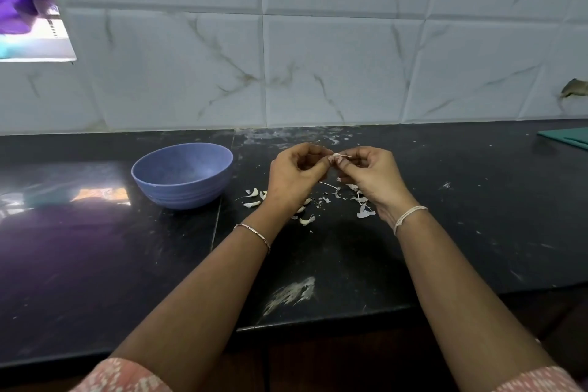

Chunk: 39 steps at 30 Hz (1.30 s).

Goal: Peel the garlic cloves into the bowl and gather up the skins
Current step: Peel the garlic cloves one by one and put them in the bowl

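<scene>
Two hands meet in the head view, just right of the blue bowl (181, 191) and a little above the dark table (445, 232). The left hand (296, 172), the one nearer the bowl, has its fingers (313, 153) curled in and pinches a small garlic clove (334, 158) at the tips. The right hand (369, 178), farther from the bowl, pinches a thin strip of skin (345, 156) that sticks out from the same clove. Loose skins (366, 212) and pale crescent pieces (253, 193) lie scattered on the table right of the bowl, under and between the wrists. Whether the crescents are unpeeled cloves or husks I cannot tell. No clove shows plainly inside the bowl.

The risk, as I judge it, is that the clove is small and slick once bared. A hard tug on the strip could pop it out of the left pinch, and it would drop among the litter, since the bowl stands off to the side. The papery skins are light too, and a passing forearm could spread them wider and make gathering harder.
</scene>
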### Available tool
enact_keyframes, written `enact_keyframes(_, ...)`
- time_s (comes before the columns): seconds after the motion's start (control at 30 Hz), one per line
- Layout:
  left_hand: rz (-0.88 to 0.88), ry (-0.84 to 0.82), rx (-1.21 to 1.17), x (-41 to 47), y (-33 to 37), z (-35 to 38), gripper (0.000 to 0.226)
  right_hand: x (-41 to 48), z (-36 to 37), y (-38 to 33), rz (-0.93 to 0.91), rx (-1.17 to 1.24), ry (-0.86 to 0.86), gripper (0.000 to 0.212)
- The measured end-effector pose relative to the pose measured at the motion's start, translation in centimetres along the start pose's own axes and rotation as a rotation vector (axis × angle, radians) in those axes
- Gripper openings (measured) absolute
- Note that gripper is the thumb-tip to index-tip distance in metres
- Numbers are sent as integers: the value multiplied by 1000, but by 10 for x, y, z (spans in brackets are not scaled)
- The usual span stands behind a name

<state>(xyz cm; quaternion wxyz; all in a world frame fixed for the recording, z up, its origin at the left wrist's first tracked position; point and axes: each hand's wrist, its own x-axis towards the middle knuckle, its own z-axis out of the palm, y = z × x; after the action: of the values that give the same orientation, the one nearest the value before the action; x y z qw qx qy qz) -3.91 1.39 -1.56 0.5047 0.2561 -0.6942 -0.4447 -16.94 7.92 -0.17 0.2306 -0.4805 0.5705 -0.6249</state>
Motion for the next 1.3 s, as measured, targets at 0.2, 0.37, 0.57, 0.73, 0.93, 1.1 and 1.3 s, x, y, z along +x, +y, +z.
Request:
enact_keyframes(0.2, -31, 31, 10, 1, 0, 0, 20, -2, 1, -3, -28, -61, 43, 13)
enact_keyframes(0.37, -51, 38, 38, -1, 4, 2, 15, -1, 2, -2, 7, -25, 72, 7)
enact_keyframes(0.57, -183, 22, -100, 0, 6, 1, 5, -2, 4, -3, 30, 49, 79, 5)
enact_keyframes(0.73, -219, 14, -114, -2, 9, 0, 7, -3, 5, -5, 93, 80, 67, 10)
enact_keyframes(0.93, -199, 13, -25, -3, 9, 1, 9, -5, 6, -8, 100, 57, 97, 12)
enact_keyframes(1.1, -186, 30, -34, -2, 7, 3, 9, -4, 7, -8, 112, 91, 101, 11)
enact_keyframes(1.3, -239, 13, -143, -4, 7, 3, 5, -2, 5, -7, 105, 76, 117, 11)
